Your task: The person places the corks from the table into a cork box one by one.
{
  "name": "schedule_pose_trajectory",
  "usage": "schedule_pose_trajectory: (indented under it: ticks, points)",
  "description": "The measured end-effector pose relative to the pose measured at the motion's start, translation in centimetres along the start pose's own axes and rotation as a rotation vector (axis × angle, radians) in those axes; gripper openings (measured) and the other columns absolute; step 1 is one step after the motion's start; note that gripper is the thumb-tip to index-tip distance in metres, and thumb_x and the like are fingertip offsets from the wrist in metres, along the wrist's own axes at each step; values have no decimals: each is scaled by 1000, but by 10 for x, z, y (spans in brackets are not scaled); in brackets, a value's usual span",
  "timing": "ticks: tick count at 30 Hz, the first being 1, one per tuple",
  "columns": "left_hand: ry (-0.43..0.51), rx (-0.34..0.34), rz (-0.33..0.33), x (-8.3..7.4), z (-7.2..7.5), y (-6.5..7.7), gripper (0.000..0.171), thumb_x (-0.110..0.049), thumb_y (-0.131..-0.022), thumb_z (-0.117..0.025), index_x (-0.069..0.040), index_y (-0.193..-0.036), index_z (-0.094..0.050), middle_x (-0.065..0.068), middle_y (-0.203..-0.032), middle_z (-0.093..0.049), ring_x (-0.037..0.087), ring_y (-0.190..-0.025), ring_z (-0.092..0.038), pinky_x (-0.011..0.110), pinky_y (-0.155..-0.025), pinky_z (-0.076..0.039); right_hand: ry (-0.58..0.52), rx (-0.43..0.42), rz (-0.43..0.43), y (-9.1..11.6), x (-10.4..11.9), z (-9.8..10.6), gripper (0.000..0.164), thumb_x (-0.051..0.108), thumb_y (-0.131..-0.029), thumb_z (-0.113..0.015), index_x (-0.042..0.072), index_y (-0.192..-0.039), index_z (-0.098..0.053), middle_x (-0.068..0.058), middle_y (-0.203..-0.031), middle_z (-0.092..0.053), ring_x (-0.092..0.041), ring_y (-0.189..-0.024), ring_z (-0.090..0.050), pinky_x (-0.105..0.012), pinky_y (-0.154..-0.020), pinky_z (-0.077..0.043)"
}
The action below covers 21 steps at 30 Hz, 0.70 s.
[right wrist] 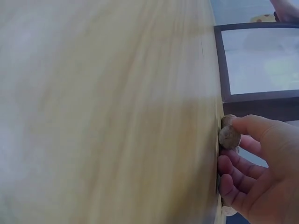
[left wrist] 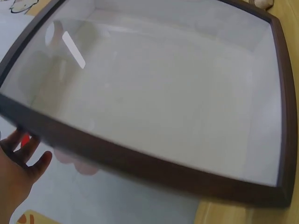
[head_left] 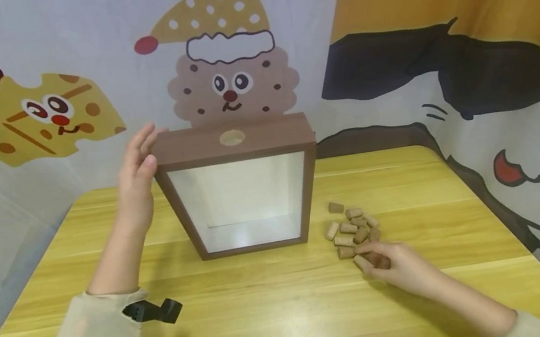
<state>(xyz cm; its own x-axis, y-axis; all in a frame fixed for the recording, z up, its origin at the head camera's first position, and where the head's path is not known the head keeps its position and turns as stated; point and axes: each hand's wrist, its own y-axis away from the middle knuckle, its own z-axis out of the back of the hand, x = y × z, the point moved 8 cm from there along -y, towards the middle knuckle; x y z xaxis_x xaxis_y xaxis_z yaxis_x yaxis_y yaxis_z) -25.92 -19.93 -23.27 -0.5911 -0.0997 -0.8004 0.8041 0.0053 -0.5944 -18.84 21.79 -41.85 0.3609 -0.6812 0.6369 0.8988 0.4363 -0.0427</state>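
A shallow brown-framed box (head_left: 247, 250) with a clear front and a round hole in its top stands upright on the table. My left hand (head_left: 135, 173) is at the box's upper left corner, fingers extended, thumb along its side; the left wrist view shows this hand (left wrist: 21, 163) beside the frame (left wrist: 140, 156). To the right of the box lies a loose pile of several corks (head_left: 348, 228). At the pile's near edge, my right hand (head_left: 403, 268) pinches a cork (right wrist: 230, 137) between thumb and fingers. Its other fingers are curled close to the tabletop.
The yellow wood-grain table (head_left: 270, 318) carries the box and corks. A cloth printed with cartoon figures (head_left: 232, 81) hangs behind the table. A black strap clip (head_left: 152, 310) juts from the left sleeve.
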Motion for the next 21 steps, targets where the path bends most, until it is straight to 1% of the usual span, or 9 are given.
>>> schedule_pose_trajectory:
  ticks: [3, 6, 9, 12, 15, 17, 21]
  points:
    - [-33, 3, -23, -3, -6, -2, 49, -29, -96, -47, -12, -142, -45, 10, -142, -45, 19, -136, -28, 40, -110, -14, -7, 14, 9, 0, 2, -1, 36, 20, -87, -70, 12, -121, -63, 8, -83, -59, -5, -62, -51, -25, -54, -47]
    - [-51, -28, -20, -1, -9, -1, 47, -27, -94, -45, -10, -138, -50, 7, -140, -48, 18, -134, -31, 37, -109, -16, -9, 22, 11, 0, 3, -1, 35, 16, -87, -70, 12, -121, -63, 7, -84, -59, -6, -62, -51, -25, -54, -46]
    - [-21, -83, 1, 4, -9, 1, 47, -34, -93, -46, -12, -133, -55, 3, -138, -50, 18, -131, -34, 38, -108, -15, -1, 17, 12, 0, 5, 0, 36, 12, -85, -70, 13, -120, -63, 7, -85, -59, -6, -61, -50, -25, -53, -46]
    - [36, -140, -7, 9, -10, 2, 49, -41, -91, -48, -12, -129, -58, 5, -136, -50, 20, -130, -35, 39, -107, -13, -2, 0, 14, -1, 10, 3, 37, 9, -84, -70, 14, -120, -63, 7, -86, -59, -6, -60, -51, -25, -52, -46]
    - [63, -179, -27, 11, -11, 2, 50, -46, -89, -49, -14, -126, -60, 6, -133, -52, 22, -126, -37, 39, -105, -16, -18, -26, 35, -2, 20, 8, 38, 7, -83, -70, 13, -120, -63, 6, -88, -59, -7, -60, -52, -26, -50, -46]
    - [67, -194, -36, 11, -12, 2, 50, -47, -88, -48, -15, -125, -61, 5, -131, -53, 23, -123, -40, 38, -103, -19, -27, -53, 65, -3, 30, 13, 37, 8, -84, -71, 12, -120, -63, 6, -89, -59, -6, -60, -52, -26, -50, -46]
    - [59, -200, -59, 8, -14, 3, 51, -47, -88, -46, -13, -125, -60, 5, -128, -54, 24, -118, -42, 38, -101, -22, -35, -125, 150, -7, 53, 25, 34, 7, -83, -72, 11, -116, -64, 8, -85, -58, -6, -60, -51, -25, -50, -45]
